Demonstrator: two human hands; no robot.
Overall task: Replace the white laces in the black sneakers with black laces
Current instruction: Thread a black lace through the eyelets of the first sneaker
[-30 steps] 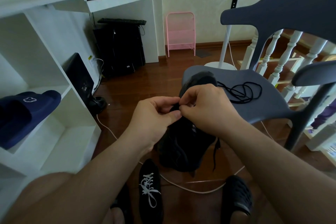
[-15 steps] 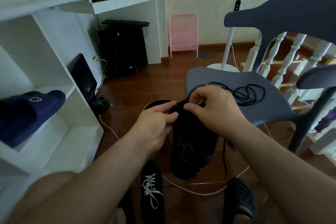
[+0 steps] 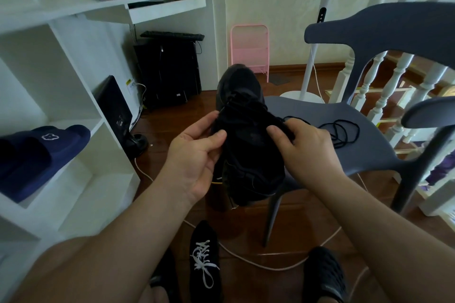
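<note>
Sneaker [image 3: 248, 145] at frame centre, toe up, gripped on both sides by left hand [image 3: 197, 150] and right hand [image 3: 305, 147]; spare black lace [image 3: 342, 131] on chair [image 3: 364, 155], right.

A black sneaker [image 3: 248, 135] is held up in the air between both hands, toe pointing away, its opening toward the camera, with black lacing across its upper. A loose black lace [image 3: 342, 131] lies coiled on the grey chair seat just right of it. On the floor below stands the second black sneaker [image 3: 205, 261], threaded with white laces [image 3: 203, 259] tied in a bow.
</note>
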